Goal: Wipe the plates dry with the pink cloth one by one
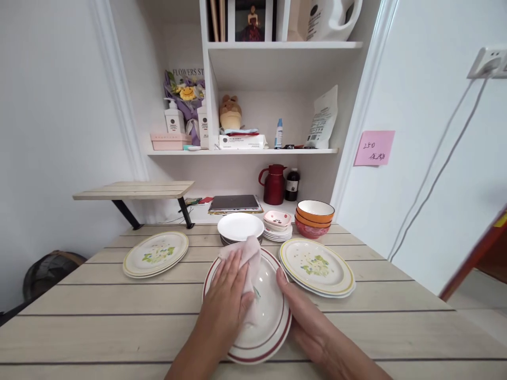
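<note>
A white plate with dark red rim lines (273, 338) is in front of me, with a bit of green pattern near its middle. My left hand (226, 298) presses a pale pink cloth (252, 257) onto the plate's face, its fingers laid over the cloth. The cloth hides much of the plate's left half. Gripping the plate's right edge is my right hand (311, 319), thumb on top of the rim and the other fingers mostly hidden beneath. Whether the plate rests on the table or is slightly lifted I cannot tell.
Yellow-rimmed floral plates are stacked at left (156, 254) and right (317, 266). Behind stand white plates (240, 226), small pink dishes (278, 219) and orange bowls (316, 211). A small raised wooden shelf (134, 191) is at back left, a red jug (274, 184) further back.
</note>
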Demonstrator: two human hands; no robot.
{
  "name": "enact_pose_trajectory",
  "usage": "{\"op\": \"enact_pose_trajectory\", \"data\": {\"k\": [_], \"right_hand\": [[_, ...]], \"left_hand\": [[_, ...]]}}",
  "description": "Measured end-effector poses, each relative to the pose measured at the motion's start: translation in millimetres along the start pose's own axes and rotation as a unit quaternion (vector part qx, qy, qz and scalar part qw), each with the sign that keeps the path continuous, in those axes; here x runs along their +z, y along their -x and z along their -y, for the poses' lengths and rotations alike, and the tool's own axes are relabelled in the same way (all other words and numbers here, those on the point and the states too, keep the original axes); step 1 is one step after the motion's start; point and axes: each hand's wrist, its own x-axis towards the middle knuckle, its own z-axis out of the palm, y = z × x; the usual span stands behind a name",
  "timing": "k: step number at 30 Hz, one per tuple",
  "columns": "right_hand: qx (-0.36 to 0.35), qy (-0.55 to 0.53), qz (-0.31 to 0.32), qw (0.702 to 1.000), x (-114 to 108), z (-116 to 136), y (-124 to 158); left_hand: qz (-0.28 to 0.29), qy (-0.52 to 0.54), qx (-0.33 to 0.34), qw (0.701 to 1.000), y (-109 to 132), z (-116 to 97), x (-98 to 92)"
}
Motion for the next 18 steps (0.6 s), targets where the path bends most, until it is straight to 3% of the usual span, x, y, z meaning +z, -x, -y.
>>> {"op": "enact_pose_trajectory", "data": {"k": [3,7,14,18], "right_hand": [[0.013,0.017,0.0,1.0,1,-3,0],[0.017,-0.01,-0.044,0.999,-2,0,-3],[0.033,-0.074,-0.033,0.996,-9,15,-7],[0.005,-0.088,-0.031,0.996,-11,30,-5]], "left_hand": [[0.041,0.042,0.054,0.997,-1,-12,0.5],[0.094,0.076,0.104,0.987,-7,-25,-6.8],[0.111,0.113,0.149,0.976,-9,-27,-26.0],[0.124,0.107,0.153,0.975,-7,-24,-28.4]]}}
